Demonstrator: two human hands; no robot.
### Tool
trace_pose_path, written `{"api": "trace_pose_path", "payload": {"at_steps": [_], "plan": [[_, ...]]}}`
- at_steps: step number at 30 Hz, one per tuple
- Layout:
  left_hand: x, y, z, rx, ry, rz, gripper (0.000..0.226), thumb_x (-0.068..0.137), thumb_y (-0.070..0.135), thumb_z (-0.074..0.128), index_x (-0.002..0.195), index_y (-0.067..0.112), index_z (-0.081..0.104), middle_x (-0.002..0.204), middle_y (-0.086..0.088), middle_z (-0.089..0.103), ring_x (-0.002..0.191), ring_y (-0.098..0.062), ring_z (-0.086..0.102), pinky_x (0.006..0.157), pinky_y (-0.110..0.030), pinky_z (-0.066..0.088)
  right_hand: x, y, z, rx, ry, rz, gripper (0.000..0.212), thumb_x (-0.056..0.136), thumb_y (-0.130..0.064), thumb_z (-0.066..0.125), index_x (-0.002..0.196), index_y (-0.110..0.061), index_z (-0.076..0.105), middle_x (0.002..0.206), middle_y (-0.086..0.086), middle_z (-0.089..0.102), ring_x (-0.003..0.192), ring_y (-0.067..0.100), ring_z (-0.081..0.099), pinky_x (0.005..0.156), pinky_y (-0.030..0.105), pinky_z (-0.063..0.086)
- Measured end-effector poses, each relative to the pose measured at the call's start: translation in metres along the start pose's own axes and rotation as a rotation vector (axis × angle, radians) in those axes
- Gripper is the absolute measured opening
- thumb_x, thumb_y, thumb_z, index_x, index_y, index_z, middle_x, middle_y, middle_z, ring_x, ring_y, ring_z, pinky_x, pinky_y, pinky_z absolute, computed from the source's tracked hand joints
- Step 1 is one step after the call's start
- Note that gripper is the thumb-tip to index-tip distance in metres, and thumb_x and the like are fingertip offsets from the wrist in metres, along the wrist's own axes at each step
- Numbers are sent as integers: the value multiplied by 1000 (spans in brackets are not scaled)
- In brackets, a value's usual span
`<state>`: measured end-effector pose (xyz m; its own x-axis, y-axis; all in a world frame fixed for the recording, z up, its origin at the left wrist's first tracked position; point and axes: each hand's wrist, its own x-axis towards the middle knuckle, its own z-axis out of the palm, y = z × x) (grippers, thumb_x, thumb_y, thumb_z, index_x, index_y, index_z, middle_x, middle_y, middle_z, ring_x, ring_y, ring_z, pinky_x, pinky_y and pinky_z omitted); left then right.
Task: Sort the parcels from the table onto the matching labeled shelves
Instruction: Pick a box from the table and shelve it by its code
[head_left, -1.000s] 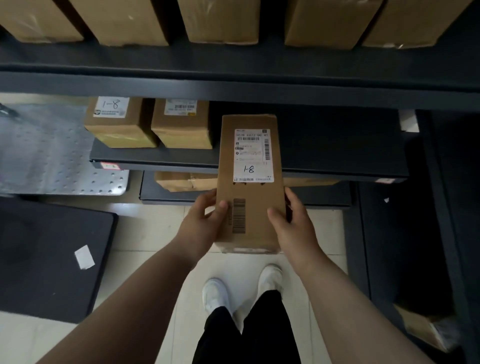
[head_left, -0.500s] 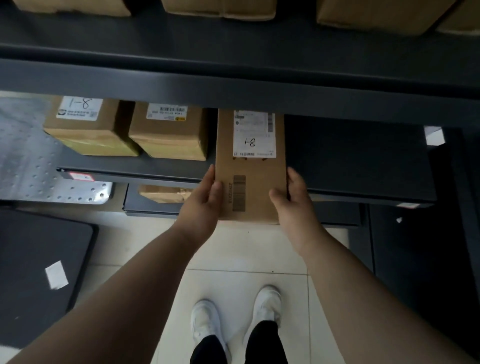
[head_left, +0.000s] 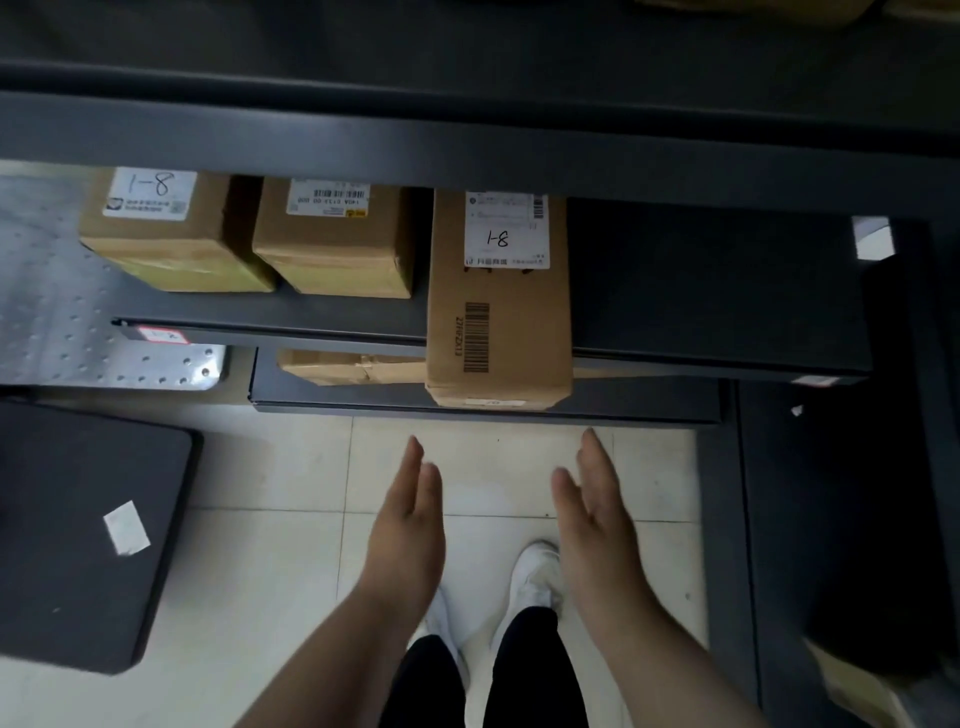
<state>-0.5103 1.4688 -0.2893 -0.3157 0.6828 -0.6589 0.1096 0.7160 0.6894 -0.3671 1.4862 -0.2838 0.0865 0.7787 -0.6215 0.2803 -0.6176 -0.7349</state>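
Observation:
A long brown parcel (head_left: 498, 322) with a white label marked 1-8 lies on the dark middle shelf (head_left: 717, 291), its near end jutting past the shelf's front edge. To its left on the same shelf stand two more brown parcels: one marked 1-8 (head_left: 166, 234) and one with a barcode label (head_left: 337, 239). My left hand (head_left: 410, 514) and my right hand (head_left: 597, 509) hover below the long parcel with straight fingers, palms facing each other, holding nothing and apart from it.
A lower shelf (head_left: 623, 405) carries a flat parcel (head_left: 353, 366). A red-and-white tag (head_left: 161, 335) sits on the middle shelf's front edge. The upper shelf beam (head_left: 467, 150) overhangs. A dark table (head_left: 78, 535) with a white sticker lies left; a perforated metal plate (head_left: 57, 312) behind it.
Both hands let go of the long parcel and drew back toward me. The parcel now rests on the middle shelf beside the two others.

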Motion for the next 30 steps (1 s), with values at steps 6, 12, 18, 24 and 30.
{"api": "trace_pose_path", "payload": {"at_steps": [6,12,18,24,30], "plan": [[-6,2,10,441,41,424,57,100,33,31,145,39,-4,155,20,-3,138,13,-9,104,0,1,-12,-7,10,-313,-30,-212,60,99,-32,36,133,-52,-10,148,-30,-7,138,-10,2,104,6,7],[18,19,7,860,66,674,57,98,35,19,150,15,12,158,-6,10,146,-22,6,115,-43,13,21,-25,6,-683,-58,-389,61,99,-39,28,130,-44,-25,137,-31,-32,138,-5,-18,114,18,4],[45,51,1,1045,34,631,55,95,40,-1,143,22,-19,152,4,-26,141,-13,-23,116,-32,-9,54,-51,2,-745,-62,-404,63,101,-36,29,149,-26,-12,149,-18,-24,140,1,-17,117,24,0],[70,75,-5,1136,23,598,57,100,40,7,148,19,-15,151,3,-28,141,-12,-23,118,-33,-7,79,-69,5,-801,-76,-433,63,101,-35,30,150,-25,-9,157,-8,-20,144,7,-14,119,31,4],[60,70,-18,1185,15,623,58,98,41,6,145,21,-20,147,5,-32,141,-13,-25,117,-32,-10,72,-67,4,-854,-86,-456,62,102,-37,27,150,-24,-10,157,-7,-20,144,8,-15,120,33,4]]}}
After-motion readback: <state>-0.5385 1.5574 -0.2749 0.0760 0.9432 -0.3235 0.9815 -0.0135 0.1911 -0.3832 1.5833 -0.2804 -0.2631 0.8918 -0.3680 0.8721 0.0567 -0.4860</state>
